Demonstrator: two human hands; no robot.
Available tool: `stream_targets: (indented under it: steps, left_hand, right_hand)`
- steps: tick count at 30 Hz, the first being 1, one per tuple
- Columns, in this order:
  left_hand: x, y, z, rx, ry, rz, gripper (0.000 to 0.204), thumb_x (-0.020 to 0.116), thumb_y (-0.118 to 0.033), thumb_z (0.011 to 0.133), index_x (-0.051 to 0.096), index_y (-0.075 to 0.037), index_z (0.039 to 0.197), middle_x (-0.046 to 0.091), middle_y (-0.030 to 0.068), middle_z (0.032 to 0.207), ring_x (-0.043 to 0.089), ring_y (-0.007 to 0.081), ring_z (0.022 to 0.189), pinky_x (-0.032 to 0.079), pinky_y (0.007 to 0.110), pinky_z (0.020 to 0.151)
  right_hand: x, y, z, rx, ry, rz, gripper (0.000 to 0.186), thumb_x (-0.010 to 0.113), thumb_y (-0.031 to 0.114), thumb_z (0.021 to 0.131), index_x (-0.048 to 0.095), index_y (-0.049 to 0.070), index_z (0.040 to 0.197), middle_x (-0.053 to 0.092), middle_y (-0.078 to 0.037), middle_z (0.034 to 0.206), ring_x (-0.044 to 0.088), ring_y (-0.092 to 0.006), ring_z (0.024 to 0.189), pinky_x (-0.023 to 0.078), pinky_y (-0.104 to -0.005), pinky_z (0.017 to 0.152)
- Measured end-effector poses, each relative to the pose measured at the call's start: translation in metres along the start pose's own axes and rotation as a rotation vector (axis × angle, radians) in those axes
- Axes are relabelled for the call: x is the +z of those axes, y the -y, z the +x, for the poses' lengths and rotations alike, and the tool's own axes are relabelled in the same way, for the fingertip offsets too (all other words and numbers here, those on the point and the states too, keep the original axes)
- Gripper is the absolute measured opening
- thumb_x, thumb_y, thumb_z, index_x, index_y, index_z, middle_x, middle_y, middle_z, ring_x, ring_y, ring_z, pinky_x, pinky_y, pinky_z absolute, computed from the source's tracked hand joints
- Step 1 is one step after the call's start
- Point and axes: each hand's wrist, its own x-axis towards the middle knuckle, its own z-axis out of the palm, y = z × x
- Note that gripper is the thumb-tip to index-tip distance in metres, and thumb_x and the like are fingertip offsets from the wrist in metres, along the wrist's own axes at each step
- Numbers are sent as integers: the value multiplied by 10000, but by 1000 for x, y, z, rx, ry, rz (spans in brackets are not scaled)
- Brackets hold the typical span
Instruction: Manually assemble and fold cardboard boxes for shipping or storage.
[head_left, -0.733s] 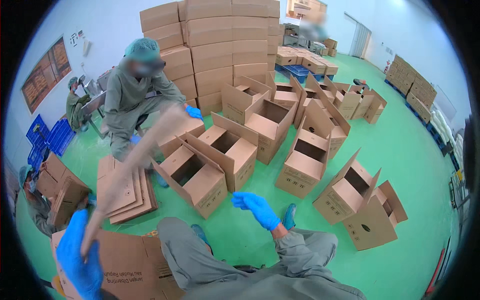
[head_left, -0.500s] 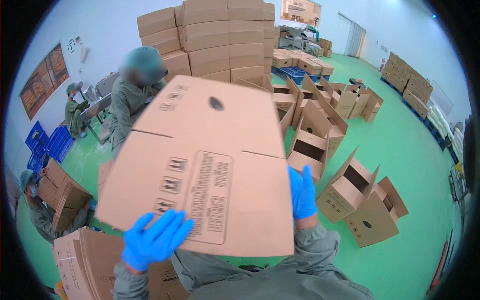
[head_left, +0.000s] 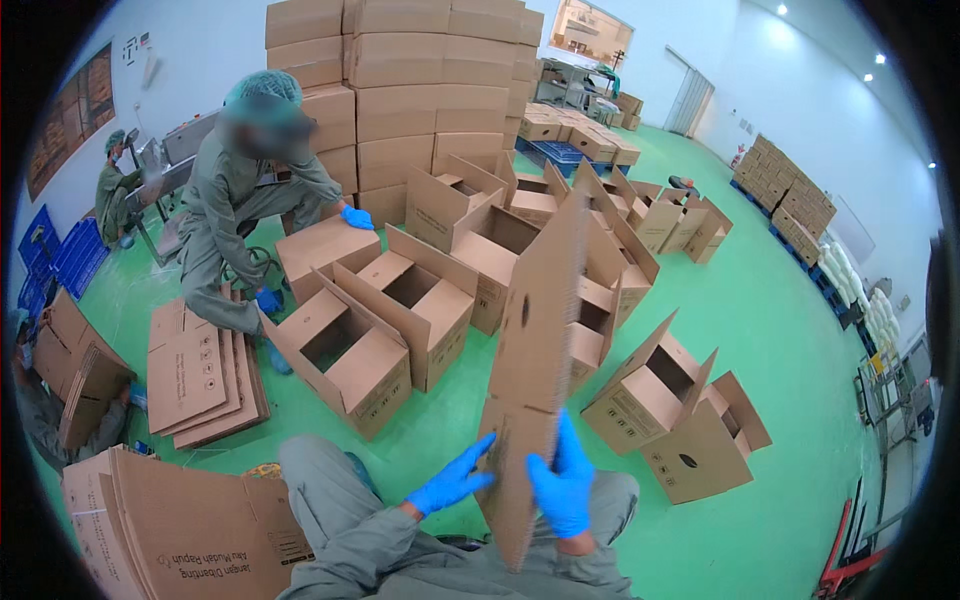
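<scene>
A flat folded brown carton (head_left: 522,390) stands on its edge in front of me, turned so that its narrow side faces me. My right hand (head_left: 565,482) grips its right side, the thumb and fingers closed on the cardboard. My left hand (head_left: 450,482) rests against its left face with the fingers stretched out and their tips touching it. Beyond the carton several set-up boxes with raised flaps stand on the floor, among them an open box (head_left: 345,350) to the left and another open box (head_left: 650,395) to the right.
A person (head_left: 235,190) in a hair net crouches at the left by a box. Flat cartons lie in a pile (head_left: 200,375) and stand in a bundle (head_left: 190,520) at my left. A tall stack of boxes (head_left: 425,100) rises behind. Red bars (head_left: 850,560) lie at lower right.
The carton has swung from facing me broadside to edge-on and moved right. My left hand has shifted right along with it, and my right hand has come lower and nearer. My view has turned slightly.
</scene>
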Motion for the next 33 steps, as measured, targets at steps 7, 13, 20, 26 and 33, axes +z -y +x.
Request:
stream_targets:
  steps: [7, 13, 20, 26, 33]
  left_hand:
    - [-21, 63, 139, -73, -423, 1, 649, 351, -459, 930, 243, -21, 1395, 325, 217, 1391, 314, 313, 1295, 307, 370, 1033]
    - [-32, 101, 139, -302, -636, 287, 615, 435, -428, 901, 350, 3, 1330, 481, 283, 1231, 467, 397, 1151, 375, 421, 960]
    - [-89, 81, 50, -172, -499, 613, 541, 450, -203, 810, 375, -117, 1339, 575, 248, 1056, 550, 424, 962, 444, 466, 827]
    - [-22, 46, -72, -424, -293, 1267, 636, 548, -247, 816, 310, -76, 1380, 371, 235, 1351, 417, 397, 1184, 402, 481, 899]
    - [36, 43, 10, -487, 253, 988, 364, 577, -296, 802, 620, -29, 1046, 563, 309, 995, 574, 389, 926, 446, 479, 788]
  right_hand:
    - [64, -155, -12, 258, 58, -205, 606, 593, 168, 821, 337, -39, 1330, 513, -172, 1240, 517, -219, 1124, 415, -332, 926]
    - [53, -218, -17, 314, 192, -113, 656, 631, 263, 823, 336, -27, 1332, 495, -168, 1262, 474, -228, 1171, 378, -344, 961]
    - [-23, -249, 18, 139, 37, -296, 485, 479, 49, 765, 479, 11, 1248, 580, -157, 1159, 551, -256, 1070, 422, -352, 911]
    - [-47, -261, 105, 193, -117, -325, 539, 456, 65, 760, 454, 93, 1299, 590, -204, 1112, 584, -330, 1005, 442, -386, 877]
    - [-5, -234, 138, 240, 292, -616, 545, 469, 150, 782, 422, 167, 1325, 542, -233, 1164, 519, -389, 1071, 420, -434, 904]
